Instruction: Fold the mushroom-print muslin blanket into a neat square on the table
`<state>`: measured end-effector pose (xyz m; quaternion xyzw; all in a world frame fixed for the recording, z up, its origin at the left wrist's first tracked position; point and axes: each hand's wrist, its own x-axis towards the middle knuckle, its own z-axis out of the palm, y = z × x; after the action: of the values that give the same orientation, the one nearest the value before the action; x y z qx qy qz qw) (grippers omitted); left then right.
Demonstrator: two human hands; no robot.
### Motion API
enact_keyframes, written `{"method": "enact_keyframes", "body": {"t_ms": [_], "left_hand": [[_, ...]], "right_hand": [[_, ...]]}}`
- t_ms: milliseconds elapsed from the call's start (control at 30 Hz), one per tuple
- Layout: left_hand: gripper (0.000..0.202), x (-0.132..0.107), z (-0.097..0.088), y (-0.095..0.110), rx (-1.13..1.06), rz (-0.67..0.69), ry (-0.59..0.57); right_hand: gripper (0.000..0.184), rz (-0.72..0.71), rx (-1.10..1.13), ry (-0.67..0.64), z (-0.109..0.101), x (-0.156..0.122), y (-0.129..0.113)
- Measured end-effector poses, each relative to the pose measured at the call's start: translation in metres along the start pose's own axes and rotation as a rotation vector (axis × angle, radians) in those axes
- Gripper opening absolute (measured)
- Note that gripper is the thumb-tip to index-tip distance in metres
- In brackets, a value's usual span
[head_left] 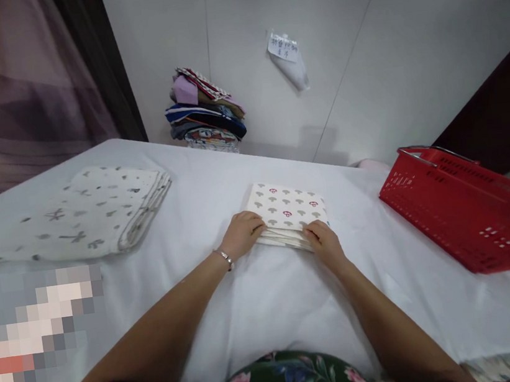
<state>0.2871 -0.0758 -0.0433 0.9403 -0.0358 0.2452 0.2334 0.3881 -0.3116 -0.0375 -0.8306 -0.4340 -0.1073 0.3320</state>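
A folded cream cloth with grey and red mushroom prints lies in front of me on the white-covered table. My left hand pinches the near left corner of its top layer. At the near right corner, my right hand grips the edge between thumb and fingers. Several stacked layers show along the near side, between the two hands. Off to the left rests a larger folded white cloth with grey prints, apart from both hands.
A red plastic basket with metal handles stands at the right. Beyond the far edge is a pile of folded clothes. A plastic bag with a written label hangs on the wall. At the left hangs a curtain; a pixelated patch covers the lower left.
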Motion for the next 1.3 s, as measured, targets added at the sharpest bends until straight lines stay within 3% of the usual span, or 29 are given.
{"method": "enact_keyframes", "body": {"t_ms": [100, 267, 633, 767, 933, 1133, 1300], "left_hand": [[0.025, -0.001, 0.001, 0.001, -0.013, -0.001, 0.022], [0.025, -0.001, 0.001, 0.001, -0.002, -0.001, 0.023], [0.019, -0.001, 0.002, 0.002, 0.023, 0.005, 0.037], [0.018, -0.003, -0.001, 0.006, 0.060, 0.083, 0.079], [0.020, -0.004, -0.001, 0.019, 0.149, 0.219, 0.044], [0.024, -0.004, 0.003, 0.016, 0.223, 0.142, 0.031], [0.022, -0.002, 0.005, 0.013, 0.211, 0.169, -0.030]], "right_hand": [[0.024, -0.054, -0.043, 0.016, 0.002, -0.005, 0.000], [0.019, -0.133, -0.069, -0.066, -0.001, -0.006, 0.001], [0.027, -0.003, -0.014, -0.003, 0.000, -0.004, -0.001], [0.027, 0.006, -0.014, 0.007, 0.001, -0.005, -0.002], [0.025, 0.033, 0.000, 0.042, 0.002, -0.005, -0.004], [0.024, 0.005, -0.020, 0.036, 0.003, -0.005, -0.004], [0.025, -0.002, -0.032, 0.052, 0.003, -0.005, -0.004]]}}
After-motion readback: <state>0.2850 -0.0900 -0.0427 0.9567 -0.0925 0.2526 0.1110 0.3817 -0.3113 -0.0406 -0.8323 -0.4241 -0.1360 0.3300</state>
